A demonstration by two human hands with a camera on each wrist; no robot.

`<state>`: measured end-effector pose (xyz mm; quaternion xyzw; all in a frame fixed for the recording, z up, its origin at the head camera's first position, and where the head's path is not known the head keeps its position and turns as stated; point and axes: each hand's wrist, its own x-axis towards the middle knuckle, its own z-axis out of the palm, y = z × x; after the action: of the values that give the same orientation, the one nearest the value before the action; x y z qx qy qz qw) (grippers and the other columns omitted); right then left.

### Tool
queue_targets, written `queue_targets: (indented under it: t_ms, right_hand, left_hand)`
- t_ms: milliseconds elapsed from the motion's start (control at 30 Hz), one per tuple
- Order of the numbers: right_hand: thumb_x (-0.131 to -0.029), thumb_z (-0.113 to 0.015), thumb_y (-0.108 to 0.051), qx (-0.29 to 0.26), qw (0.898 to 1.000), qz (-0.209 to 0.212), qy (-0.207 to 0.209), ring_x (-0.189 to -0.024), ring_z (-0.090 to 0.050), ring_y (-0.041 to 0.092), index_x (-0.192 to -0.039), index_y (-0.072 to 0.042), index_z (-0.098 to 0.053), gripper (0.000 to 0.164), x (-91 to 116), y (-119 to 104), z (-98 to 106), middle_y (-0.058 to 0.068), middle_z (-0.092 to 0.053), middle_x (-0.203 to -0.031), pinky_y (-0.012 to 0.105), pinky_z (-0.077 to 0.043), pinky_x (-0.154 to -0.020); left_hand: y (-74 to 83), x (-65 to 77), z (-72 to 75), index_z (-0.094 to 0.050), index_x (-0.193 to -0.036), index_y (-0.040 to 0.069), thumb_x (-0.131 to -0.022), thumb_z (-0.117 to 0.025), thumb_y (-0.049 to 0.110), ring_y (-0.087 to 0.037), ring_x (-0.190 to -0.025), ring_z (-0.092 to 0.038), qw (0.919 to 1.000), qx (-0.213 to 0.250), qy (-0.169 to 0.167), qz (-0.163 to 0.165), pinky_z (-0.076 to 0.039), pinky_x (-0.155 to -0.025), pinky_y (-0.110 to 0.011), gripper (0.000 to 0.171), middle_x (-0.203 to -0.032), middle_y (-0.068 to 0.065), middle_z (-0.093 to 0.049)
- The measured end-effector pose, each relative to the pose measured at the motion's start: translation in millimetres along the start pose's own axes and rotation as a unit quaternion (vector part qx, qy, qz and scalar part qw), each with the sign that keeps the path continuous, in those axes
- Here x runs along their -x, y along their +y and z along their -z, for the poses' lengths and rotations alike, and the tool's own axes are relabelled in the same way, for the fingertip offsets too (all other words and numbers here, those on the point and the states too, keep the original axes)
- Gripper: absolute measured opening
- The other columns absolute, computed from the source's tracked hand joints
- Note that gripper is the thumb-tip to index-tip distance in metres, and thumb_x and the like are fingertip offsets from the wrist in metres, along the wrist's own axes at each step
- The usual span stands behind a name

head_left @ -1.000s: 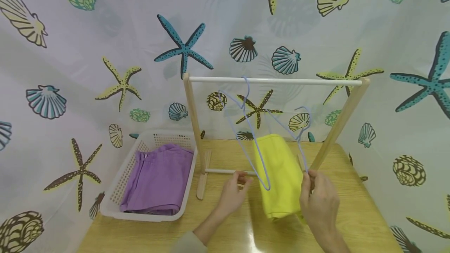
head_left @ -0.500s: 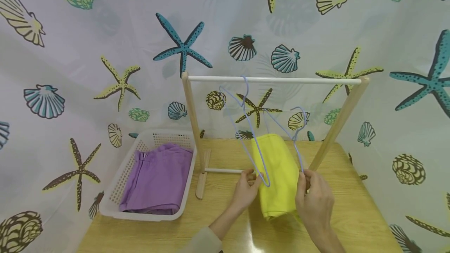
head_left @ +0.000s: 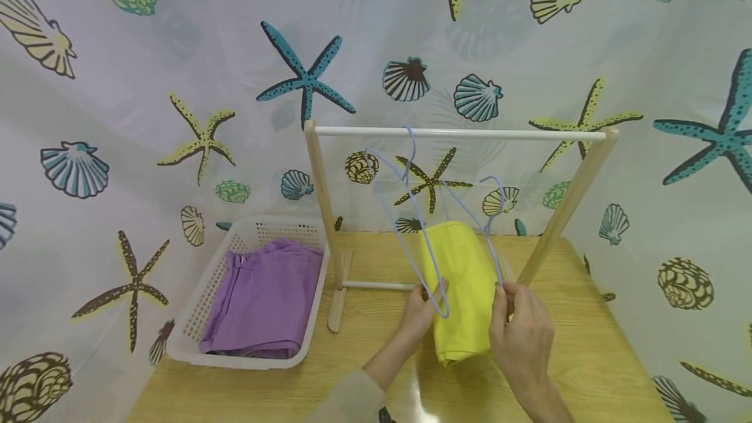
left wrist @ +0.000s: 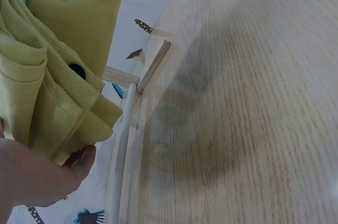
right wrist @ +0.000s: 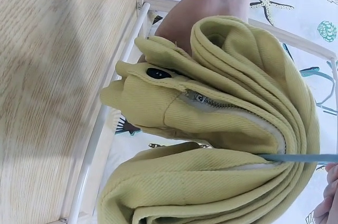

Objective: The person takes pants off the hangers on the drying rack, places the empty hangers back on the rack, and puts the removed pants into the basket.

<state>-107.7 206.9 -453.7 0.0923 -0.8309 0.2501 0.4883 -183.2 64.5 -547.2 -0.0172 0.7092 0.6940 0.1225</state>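
Note:
A thin blue hanger [head_left: 492,252] carries folded yellow trousers [head_left: 461,292] draped over its bar. My right hand [head_left: 523,335] pinches this hanger near its lower right corner. At the trousers' left side is my left hand [head_left: 418,315], gripping the lower edge of the cloth between thumb and fingers, as the left wrist view shows. The right wrist view shows the trousers' zipper [right wrist: 211,101] and dark button [right wrist: 158,73], with the blue bar [right wrist: 306,158] between the two halves. The held hanger's hook is below the rail and apart from it.
A second blue hanger [head_left: 426,241] hangs bare from the white rail [head_left: 470,134] of a wooden rack [head_left: 568,211], partly in front of the left hand. On the left of the wooden table [head_left: 593,344], a white basket [head_left: 196,309] holds folded purple clothing [head_left: 264,302]. A patterned curtain surrounds the table.
My left hand has moved right and taken hold of the yellow trousers. My right hand has shifted slightly left with the held hanger, whose hook has also moved left.

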Motion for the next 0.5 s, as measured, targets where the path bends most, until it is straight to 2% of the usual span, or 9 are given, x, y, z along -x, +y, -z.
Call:
queue_targets:
  t_ms: [100,133,167,233,300,333,367,400,500]
  right_hand:
    - [-0.095,-0.063,0.003,-0.006,1.0,0.001,0.0,-0.055,-0.05,0.018,-0.09,0.011,-0.065,0.01,-0.1,-1.5,-1.1,0.01,-0.06,-0.063,0.021,-0.036,-0.054]
    - [-0.096,-0.063,0.003,-0.008,1.0,0.003,0.0,-0.055,-0.05,0.018,-0.089,0.011,-0.065,0.011,-0.3,-1.7,-1.4,0.01,-0.06,-0.063,0.021,-0.036,-0.054]
    - [-0.095,-0.063,0.003,-0.011,1.0,0.005,0.003,-0.054,-0.05,0.019,-0.089,0.011,-0.065,0.01,-0.4,-2.1,-1.7,0.01,-0.06,-0.062,0.02,-0.036,-0.053]
    - [-0.094,-0.064,0.004,-0.017,1.0,0.008,0.007,-0.053,-0.049,0.019,-0.089,0.011,-0.066,0.008,-0.5,-2.5,-2.7,0.009,-0.06,-0.062,0.019,-0.035,-0.053]
    - [-0.093,-0.065,0.005,-0.02,1.0,0.009,0.009,-0.053,-0.048,0.018,-0.089,0.01,-0.066,0.006,-0.6,-2.7,-3.5,0.009,-0.06,-0.061,0.018,-0.034,-0.053]
    - [-0.093,-0.065,0.006,-0.02,1.0,0.008,0.009,-0.053,-0.047,0.017,-0.089,0.01,-0.066,0.006,-0.5,-2.8,-3.8,0.009,-0.059,-0.061,0.018,-0.033,-0.053]
    - [-0.093,-0.065,0.006,-0.02,1.0,0.008,0.008,-0.053,-0.047,0.017,-0.089,0.01,-0.066,0.006,-0.5,-2.8,-4.0,0.008,-0.059,-0.061,0.018,-0.033,-0.053]
    - [-0.093,-0.065,0.005,-0.02,1.0,0.007,0.008,-0.053,-0.046,0.016,-0.089,0.01,-0.066,0.007,-0.5,-2.9,-4.0,0.008,-0.059,-0.061,0.018,-0.033,-0.053]
    - [-0.093,-0.065,0.006,-0.02,1.0,0.007,0.006,-0.054,-0.046,0.016,-0.089,0.01,-0.066,0.006,-1.0,-3.4,-3.7,0.008,-0.059,-0.061,0.018,-0.033,-0.053]
  left_hand:
    - [-1.3,-0.9,-0.2,-0.033,-0.156,-0.009,-0.096,-0.053,0.077,-0.062,-0.149,-0.034,0.9992,0.021,-0.025,0.022,-0.029,-0.116,-0.082,0.107,-0.16,-0.038,-0.037]
    - [-2.3,-1.4,-0.6,-0.034,-0.155,-0.009,-0.095,-0.053,0.079,-0.06,-0.148,-0.038,0.9986,0.033,-0.03,0.029,-0.032,-0.116,-0.08,0.108,-0.159,-0.037,-0.04]
    - [-3.5,-2.5,-0.9,-0.039,-0.153,-0.008,-0.094,-0.053,0.08,-0.057,-0.145,-0.045,0.9975,0.05,-0.037,0.034,-0.037,-0.116,-0.076,0.106,-0.156,-0.035,-0.046]
    - [-7.1,-5.3,-1.5,-0.051,-0.142,-0.004,-0.093,-0.055,0.08,-0.044,-0.128,-0.065,0.993,0.096,-0.052,0.044,-0.052,-0.11,-0.06,0.097,-0.14,-0.026,-0.064]
    - [-10.5,-8.4,-1.3,-0.062,-0.126,0.004,-0.093,-0.056,0.079,-0.026,-0.1,-0.076,0.9871,0.136,-0.068,0.052,-0.063,-0.092,-0.04,0.082,-0.113,-0.012,-0.076]
    - [-12.4,-10.0,-1.0,-0.065,-0.118,0.008,-0.093,-0.057,0.079,-0.018,-0.088,-0.076,0.9825,0.158,-0.081,0.056,-0.063,-0.082,-0.032,0.075,-0.101,-0.005,-0.077]
    - [-13.9,-11.2,-1.0,-0.066,-0.111,0.011,-0.092,-0.057,0.079,-0.014,-0.083,-0.075,0.979,0.173,-0.091,0.058,-0.062,-0.078,-0.028,0.071,-0.095,-0.001,-0.077]
    - [-15.4,-12.1,-0.4,-0.067,-0.107,0.014,-0.092,-0.057,0.08,-0.009,-0.08,-0.073,0.9768,0.179,-0.1,0.061,-0.06,-0.075,-0.024,0.069,-0.091,0.005,-0.075]
    - [-18.0,-13.8,1.6,-0.067,-0.103,0.018,-0.09,-0.055,0.083,-0.006,-0.08,-0.071,0.9713,0.191,-0.124,0.068,-0.057,-0.076,-0.021,0.067,-0.089,0.009,-0.073]
